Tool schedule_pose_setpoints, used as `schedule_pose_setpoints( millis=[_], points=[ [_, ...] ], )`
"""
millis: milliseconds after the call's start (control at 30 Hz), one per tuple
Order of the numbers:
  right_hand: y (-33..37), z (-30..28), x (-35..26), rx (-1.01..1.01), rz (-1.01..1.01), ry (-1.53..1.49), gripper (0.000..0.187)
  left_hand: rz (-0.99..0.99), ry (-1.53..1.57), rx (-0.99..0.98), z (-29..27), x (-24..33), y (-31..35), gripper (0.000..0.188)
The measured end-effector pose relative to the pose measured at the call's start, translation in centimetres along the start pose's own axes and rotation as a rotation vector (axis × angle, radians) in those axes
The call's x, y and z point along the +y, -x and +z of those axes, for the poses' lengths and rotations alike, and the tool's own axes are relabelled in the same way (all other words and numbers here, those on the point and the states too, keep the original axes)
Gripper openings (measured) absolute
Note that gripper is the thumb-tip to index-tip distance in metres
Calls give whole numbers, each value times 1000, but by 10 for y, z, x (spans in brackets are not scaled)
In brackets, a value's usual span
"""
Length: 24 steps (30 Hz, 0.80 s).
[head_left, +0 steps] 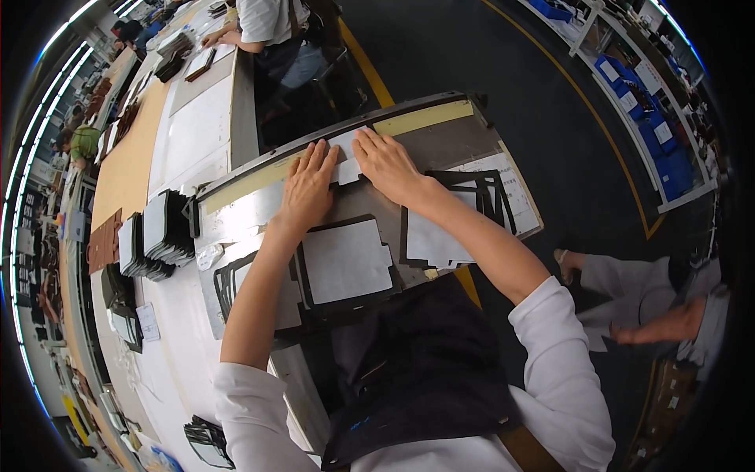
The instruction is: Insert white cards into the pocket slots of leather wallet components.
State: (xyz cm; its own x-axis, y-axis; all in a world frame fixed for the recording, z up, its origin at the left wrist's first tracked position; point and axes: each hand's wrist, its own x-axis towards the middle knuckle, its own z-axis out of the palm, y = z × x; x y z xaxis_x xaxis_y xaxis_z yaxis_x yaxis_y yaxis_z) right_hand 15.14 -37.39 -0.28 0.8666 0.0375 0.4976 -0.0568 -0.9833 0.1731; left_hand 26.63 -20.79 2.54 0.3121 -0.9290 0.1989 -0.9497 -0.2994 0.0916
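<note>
My left hand (309, 186) and my right hand (387, 165) lie flat, fingers stretched, near the far edge of a grey metal worktop (259, 193). Between them shows a small white panel (347, 157), partly covered by my fingers, which press on it. Closer to me lies a white panel with a dark border (348, 259) and a notched right side. Under my right forearm is another white, dark-edged panel (435, 236). Dark open frames (494, 193) overlap beside it. More dark-edged pieces (228, 283) are partly hidden by my left forearm.
Stacks of dark-edged panels (165, 228) stand on the long table (169, 315) at left. A person (271, 31) sits at the table farther ahead. Another person's arm (661, 321) is at right. Blue bins (657, 130) fill a shelf beyond the dark floor.
</note>
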Motion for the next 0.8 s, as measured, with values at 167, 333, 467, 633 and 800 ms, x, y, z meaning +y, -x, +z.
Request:
schedule_pose_setpoints(
  millis=[167, 333, 467, 633, 800],
  points=[
    [1, -8, -3, -9, 23, -224, 42, -3, -59, 22, 3, 3, 2, 71],
    [0, -6, -3, -6, 2, -185, 43, 32, -191, 80, 6, 4, 2, 53],
    [0, -3, -8, 34, 29, -147, 41, 64, -201, 129, 9, 5, 5, 46],
    [-3, -3, -11, 56, 14, -98, 41, 40, -200, 128, 9, 2, 4, 46],
    [-4, 0, -9, 29, 11, -65, 42, 35, -169, 138, 7, 1, 1, 50]
  ],
)
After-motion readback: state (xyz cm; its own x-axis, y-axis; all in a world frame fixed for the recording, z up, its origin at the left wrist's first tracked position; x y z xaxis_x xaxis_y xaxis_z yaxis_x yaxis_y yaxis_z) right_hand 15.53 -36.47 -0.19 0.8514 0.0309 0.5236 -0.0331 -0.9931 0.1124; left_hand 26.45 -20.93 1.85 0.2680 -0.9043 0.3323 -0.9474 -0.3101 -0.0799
